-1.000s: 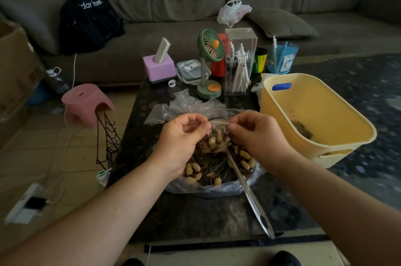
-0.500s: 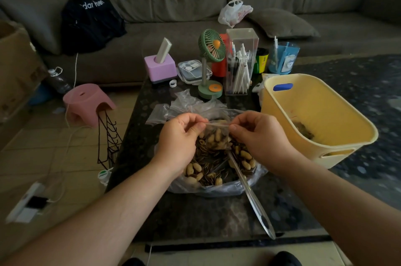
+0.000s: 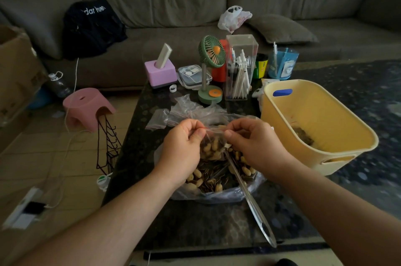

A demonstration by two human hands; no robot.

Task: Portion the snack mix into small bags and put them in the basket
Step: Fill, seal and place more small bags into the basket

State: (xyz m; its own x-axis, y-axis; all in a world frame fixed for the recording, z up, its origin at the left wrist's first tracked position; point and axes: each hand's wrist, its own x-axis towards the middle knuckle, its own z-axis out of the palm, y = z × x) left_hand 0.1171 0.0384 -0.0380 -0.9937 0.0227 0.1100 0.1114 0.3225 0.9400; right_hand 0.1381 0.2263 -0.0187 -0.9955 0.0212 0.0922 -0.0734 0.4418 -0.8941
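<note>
Grey sofa across the back, black bag, white plastic bag and cushion on it. Cardboard box far left, pink stool on the tile floor beside the dark table. Yellow basket on the table's right side, one dark filled bag low inside it. Big clear bag of snack mix (peanuts, striped seeds) at table centre, long clear scoop leaning out of it toward the near edge. Behind it: empty small bags, green fan, clear pen box, purple box, blue cup.

Left hand and right hand both pinch the top edge of a small filled bag, thumb and fingers curled tight on its seal strip, held just above the big bag. The hands hide most of the small bag and the middle of the snack pile.

Versus half a second ago: hands slightly higher and closer together along the strip, small bag lifted a little; basket, scoop, clutter unmoved.
</note>
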